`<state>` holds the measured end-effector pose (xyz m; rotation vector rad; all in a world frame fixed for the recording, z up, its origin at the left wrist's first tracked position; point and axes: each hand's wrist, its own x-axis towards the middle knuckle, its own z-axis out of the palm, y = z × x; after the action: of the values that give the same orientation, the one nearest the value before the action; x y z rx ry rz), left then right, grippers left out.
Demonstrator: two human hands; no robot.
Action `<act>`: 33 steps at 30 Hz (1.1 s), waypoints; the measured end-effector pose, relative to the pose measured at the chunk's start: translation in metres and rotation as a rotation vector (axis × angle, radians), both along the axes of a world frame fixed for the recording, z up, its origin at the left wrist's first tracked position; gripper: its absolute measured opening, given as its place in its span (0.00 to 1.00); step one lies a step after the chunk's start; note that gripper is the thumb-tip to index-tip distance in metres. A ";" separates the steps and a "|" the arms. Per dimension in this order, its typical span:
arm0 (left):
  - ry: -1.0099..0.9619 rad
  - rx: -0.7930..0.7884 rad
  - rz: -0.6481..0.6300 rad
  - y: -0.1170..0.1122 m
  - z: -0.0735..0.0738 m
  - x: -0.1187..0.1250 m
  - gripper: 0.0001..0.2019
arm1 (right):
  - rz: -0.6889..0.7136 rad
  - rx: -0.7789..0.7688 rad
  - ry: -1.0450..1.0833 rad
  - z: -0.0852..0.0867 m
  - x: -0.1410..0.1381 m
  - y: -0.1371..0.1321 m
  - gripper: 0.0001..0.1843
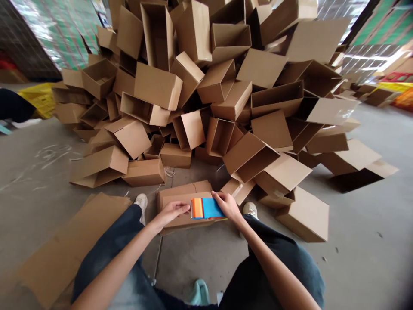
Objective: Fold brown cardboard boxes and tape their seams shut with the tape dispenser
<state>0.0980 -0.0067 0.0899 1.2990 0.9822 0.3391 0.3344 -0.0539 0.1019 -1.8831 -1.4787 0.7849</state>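
In my right hand (229, 206) is a flat blue-and-orange piece (213, 208), gripped at its right end with the thumb along the top edge. Its exact kind is unclear; the left part has orange and pale stripes, the rest is plain blue. My left hand (174, 212) is beside its striped end, fingers stretched toward it and the fingertips at or just short of the edge. Whether they touch cannot be made out. Both hands are above a low stack of flattened cardboard (180, 196) that lies on the floor between my feet.
A tall heap of open cardboard boxes (158, 86) rises in front. One box (305, 213) lies near my right knee. Flat cardboard sheets (67, 245) are on the floor at left. A yellow crate (38, 99) stands far left, and a teal object (200, 292) is beneath me.
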 end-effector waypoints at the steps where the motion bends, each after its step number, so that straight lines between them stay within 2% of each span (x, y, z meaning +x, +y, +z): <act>1: -0.005 -0.008 0.009 -0.001 -0.001 0.002 0.28 | 0.001 -0.004 0.011 -0.001 -0.001 0.000 0.29; 8: -0.141 -0.115 0.082 -0.010 0.006 0.000 0.28 | 0.033 -0.064 0.094 -0.001 -0.008 -0.002 0.29; 15: -0.187 -0.310 0.160 -0.018 -0.010 -0.007 0.28 | 0.060 -0.135 0.163 0.001 -0.013 -0.005 0.28; 24: -0.106 -0.158 0.190 -0.012 -0.017 -0.011 0.22 | 0.118 -0.140 0.167 0.008 -0.012 -0.008 0.27; 29: 0.000 -0.061 0.252 -0.002 -0.024 -0.015 0.16 | 0.224 -0.151 0.086 0.012 -0.014 -0.012 0.23; 33: 0.097 0.037 0.334 0.006 -0.028 -0.015 0.05 | 0.353 -0.077 -0.040 0.008 -0.018 -0.016 0.31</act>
<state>0.0829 -0.0003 0.0623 1.1922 1.2843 0.5558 0.3161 -0.0701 0.1104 -1.7211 -1.8604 0.9801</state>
